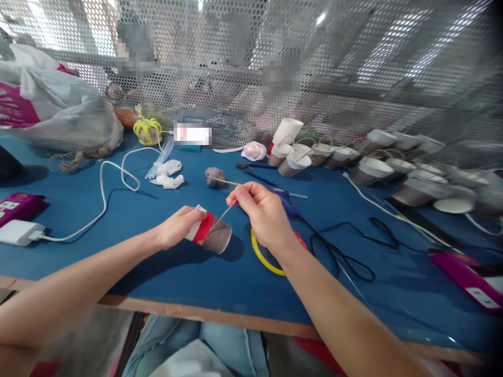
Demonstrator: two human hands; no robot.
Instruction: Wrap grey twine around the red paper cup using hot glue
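My left hand (178, 226) is closed around a paper cup (218, 236), tilted on its side above the blue table. Grey-brown yarn wraps the lower part of the cup, and a red band shows beside my fingers. In my right hand (261, 212), thumb and fingertips pinch a strand of grey yarn (225, 211) that runs taut from the cup. Behind my right hand, the strand leads back to a small ball of grey yarn (215, 177) on the table.
Several yarn-wrapped cups (295, 161) with string handles stand at the back right. A yellow ring (259, 254) lies under my right forearm, near black cables (346, 251). White cable (102, 188) loops across the left. A plastic bag (74, 104) sits back left, against perforated metal mesh (220, 63).
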